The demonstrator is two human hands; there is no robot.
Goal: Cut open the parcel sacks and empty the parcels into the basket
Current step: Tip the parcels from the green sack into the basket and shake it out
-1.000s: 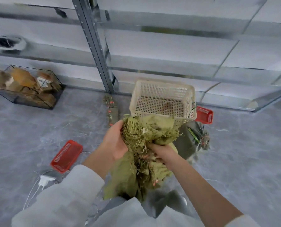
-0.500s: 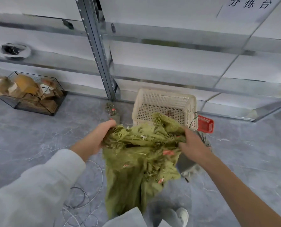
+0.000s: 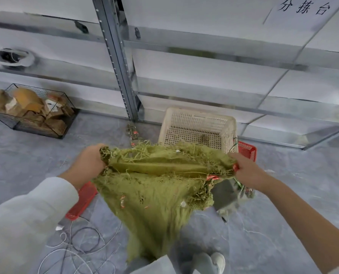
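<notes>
the left hand (image 3: pixel 89 162) grips the left corner of the sack (image 3: pixel 154 194) at its frayed mouth, fingers curled into the weave; the right hand (image 3: pixel 248 171) pinches the opposite corner, where a bit of red tape shows. between them the mouth is pulled out wide, a long slit running left to right. the green body hangs from that edge down and back toward the person's feet, so the sack's long axis runs from the hands toward the person, closed end lowest and nearest. it hangs slack and flat; whether any parcel is inside cannot be told. the basket (image 3: pixel 196 118) stands on the floor (image 3: pixel 303 184) just beyond the mouth, ahead of the hands and offset to the right, so the right hand is the nearer one, close to its near right corner. its bottom shows only a small scrap. as i judge it, emptying turns on this: the mouth faces up and the basket lies forward, so the mouth must go out over the rim and the closed end be lifted. a grey bag (image 3: pixel 226 194) lies below the right hand, a red tray (image 3: pixel 81 198) below the left, and a wire crate (image 3: pixel 52 127) of brown parcels sits well off to the left.
</notes>
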